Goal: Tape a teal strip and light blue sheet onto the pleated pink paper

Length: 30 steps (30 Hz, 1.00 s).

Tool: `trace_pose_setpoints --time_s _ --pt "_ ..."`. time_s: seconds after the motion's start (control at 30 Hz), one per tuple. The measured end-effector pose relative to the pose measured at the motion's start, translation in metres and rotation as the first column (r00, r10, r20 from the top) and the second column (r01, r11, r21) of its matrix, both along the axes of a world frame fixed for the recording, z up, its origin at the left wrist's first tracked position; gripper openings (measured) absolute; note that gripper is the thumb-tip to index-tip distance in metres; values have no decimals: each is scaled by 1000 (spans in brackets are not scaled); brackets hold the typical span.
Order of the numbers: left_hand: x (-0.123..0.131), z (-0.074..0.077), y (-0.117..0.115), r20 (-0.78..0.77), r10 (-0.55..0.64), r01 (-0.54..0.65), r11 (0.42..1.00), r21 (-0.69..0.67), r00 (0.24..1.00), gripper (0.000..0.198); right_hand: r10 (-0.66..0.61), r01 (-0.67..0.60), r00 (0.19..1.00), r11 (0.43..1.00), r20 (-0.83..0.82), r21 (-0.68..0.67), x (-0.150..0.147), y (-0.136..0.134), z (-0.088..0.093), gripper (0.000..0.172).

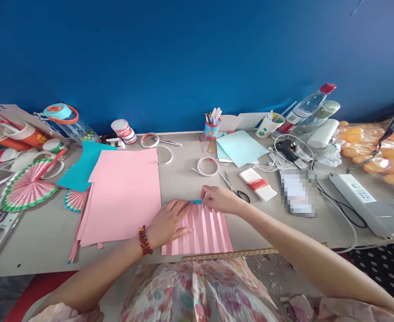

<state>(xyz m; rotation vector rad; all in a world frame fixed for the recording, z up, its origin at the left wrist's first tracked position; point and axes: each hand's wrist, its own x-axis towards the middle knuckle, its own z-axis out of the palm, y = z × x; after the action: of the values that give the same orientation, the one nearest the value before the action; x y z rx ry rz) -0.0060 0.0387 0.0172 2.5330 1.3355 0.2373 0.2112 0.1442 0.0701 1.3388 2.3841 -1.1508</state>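
Note:
A pink pleated paper sheet lies at the table's front edge, its folds running away from me. Along its far edge shows a narrow blue paper strip. My left hand rests on the sheet's left part, fingers stretched out and pressing it down. At the far edge, my right hand has its fingers pinched together on the blue strip, and its fingertips partly hide the strip's right end. Left of the sheet is a stack of flat pink paper, overlapping a teal paper sheet.
Scissors, a roll of white tape and a card wound with red thread lie beyond my right hand. A power strip is at the right. Pleated paper fans lie at the left; a blue wall rises behind.

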Motion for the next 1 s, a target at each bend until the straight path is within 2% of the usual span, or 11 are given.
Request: trace_pose_setpoints --time_s 0.1,0.2,0.3,0.57,0.73,0.87,1.0 --pt "1 1 0 -9 -15 15 1000 17 1000 61 4 -5 1000 999 21 47 -4 -1 8 13" --pt "3 4 0 -43 -31 32 999 17 999 59 -10 10 1000 1000 4 1 -7 0 11 14" --pt "7 8 1 -84 -27 26 1000 -11 996 65 -17 16 999 999 -29 -35 -8 1 11 15" --pt "16 10 -5 -154 10 -7 1000 21 988 74 -39 36 994 999 -104 -35 -5 0 3 12" --pt "23 13 -9 -193 23 -15 999 44 981 80 -91 63 974 989 -208 -134 -3 0 -4 13" --pt "26 13 -9 -205 26 -18 999 44 978 82 -186 107 930 962 -319 -250 -6 0 -11 11" --pt "24 10 -10 -205 28 -18 999 49 978 84 -256 162 901 947 -349 -276 -4 -1 -18 12"
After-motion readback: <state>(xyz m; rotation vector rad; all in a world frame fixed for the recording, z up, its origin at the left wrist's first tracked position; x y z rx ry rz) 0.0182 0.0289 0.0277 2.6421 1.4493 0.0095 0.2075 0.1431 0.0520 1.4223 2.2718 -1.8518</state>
